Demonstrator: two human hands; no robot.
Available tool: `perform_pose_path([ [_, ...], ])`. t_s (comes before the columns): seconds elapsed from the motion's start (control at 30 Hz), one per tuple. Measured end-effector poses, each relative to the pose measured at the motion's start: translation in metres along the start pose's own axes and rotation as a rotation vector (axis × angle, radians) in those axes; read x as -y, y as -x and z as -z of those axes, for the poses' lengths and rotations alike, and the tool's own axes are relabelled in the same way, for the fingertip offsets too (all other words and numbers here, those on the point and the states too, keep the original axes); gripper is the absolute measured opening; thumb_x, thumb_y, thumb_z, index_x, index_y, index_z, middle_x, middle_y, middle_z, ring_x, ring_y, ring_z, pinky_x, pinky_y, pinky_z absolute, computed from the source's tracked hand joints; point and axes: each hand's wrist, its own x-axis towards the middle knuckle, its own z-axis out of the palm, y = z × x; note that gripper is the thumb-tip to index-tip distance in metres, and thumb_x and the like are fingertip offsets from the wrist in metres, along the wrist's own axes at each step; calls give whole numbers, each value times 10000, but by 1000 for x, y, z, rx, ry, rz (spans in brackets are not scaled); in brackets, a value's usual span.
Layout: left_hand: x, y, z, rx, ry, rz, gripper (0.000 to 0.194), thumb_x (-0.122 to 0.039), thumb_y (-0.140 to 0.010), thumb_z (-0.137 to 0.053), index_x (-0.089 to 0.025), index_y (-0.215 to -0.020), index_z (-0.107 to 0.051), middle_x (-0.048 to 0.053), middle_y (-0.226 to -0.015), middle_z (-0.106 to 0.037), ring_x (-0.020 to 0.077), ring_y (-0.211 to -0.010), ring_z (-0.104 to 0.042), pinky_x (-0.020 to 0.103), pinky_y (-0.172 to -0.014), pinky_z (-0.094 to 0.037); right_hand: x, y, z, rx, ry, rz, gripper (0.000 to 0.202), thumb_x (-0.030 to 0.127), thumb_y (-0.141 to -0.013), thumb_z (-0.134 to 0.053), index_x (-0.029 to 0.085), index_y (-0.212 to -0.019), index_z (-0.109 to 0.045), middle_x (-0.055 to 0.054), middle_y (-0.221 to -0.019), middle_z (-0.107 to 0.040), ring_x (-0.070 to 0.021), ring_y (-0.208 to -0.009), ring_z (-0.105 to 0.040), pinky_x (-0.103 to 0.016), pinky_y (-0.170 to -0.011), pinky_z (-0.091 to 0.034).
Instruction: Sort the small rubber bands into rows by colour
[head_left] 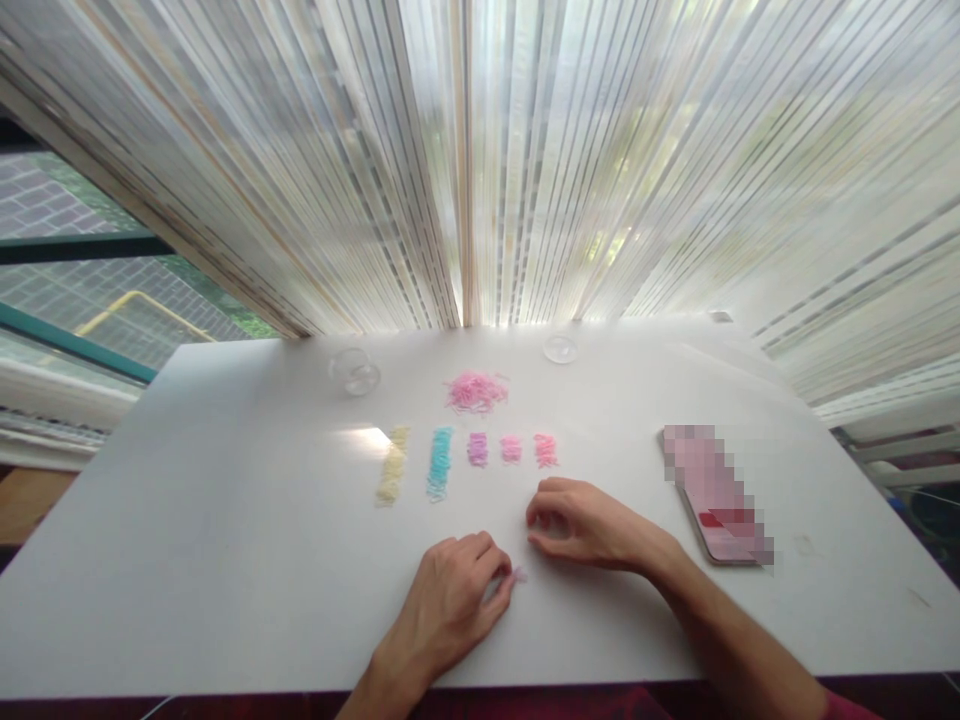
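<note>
My left hand [463, 597] rests on the table with its fingers curled in. Its thumb and fingertips close on a few small pale pink strips [520, 575], whose ends stick out to the right. Opposite it, my right hand [574, 522] lies sideways, fingers bent and a small gap between thumb and index finger; nothing shows in it. Beyond the hands, small thin strips lie in sorted stacks: yellow [392, 467], turquoise [439, 464], lilac [478, 449], pink [511, 450] and coral pink [546, 450]. A loose heap of pink strips [476, 391] lies behind these stacks.
A phone [716, 495], partly blurred out, lies at the right of the white table [225, 580]. Clear round containers or lids stand at the back left [355, 372], and a clear round lid [560, 349] lies back right. Striped string curtains [480, 170] hang along the far edge.
</note>
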Motion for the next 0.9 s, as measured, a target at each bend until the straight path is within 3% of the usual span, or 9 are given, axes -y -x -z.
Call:
perform_pose_path([
  [0.17,2,2,-1,-4,54,0,85,-145,-858,-658,-226,-853,-632,-20,-791,-673,164,-690,-644,279,-627,-449,8,1,-5,62,-38,24,144,201,-822,-712,198,-966,-716,-20,-877,-656,-159,-782,-608,-251,-714,-450],
  [0.4,5,-2,8,-46,82,39,88,-144,-875,-621,-228,-888,-643,-16,-825,-685,149,-669,-643,260,-625,-458,11,-1,-14,84,-67,93,106,210,-871,-674,198,-960,-730,-30,-875,-679,-162,-802,-623,-247,-732,-462],
  [0.6,10,-4,11,-92,120,35,100,-150,-913,-583,-224,-899,-648,-31,-773,-707,116,-543,-579,238,-588,-449,9,-4,-16,25,-89,134,158,105,-846,-636,181,-948,-729,-37,-877,-680,-160,-810,-626,-243,-744,-469],
  [0.9,19,-6,10,-104,137,51,139,-262,-984,-551,-221,-982,-684,-20,-808,-737,109,-550,-594,218,-584,-472,4,-4,-14,-103,-51,139,113,127,-861,-635,187,-907,-718,-29,-831,-666,-153,-756,-617,-251,-709,-473],
])
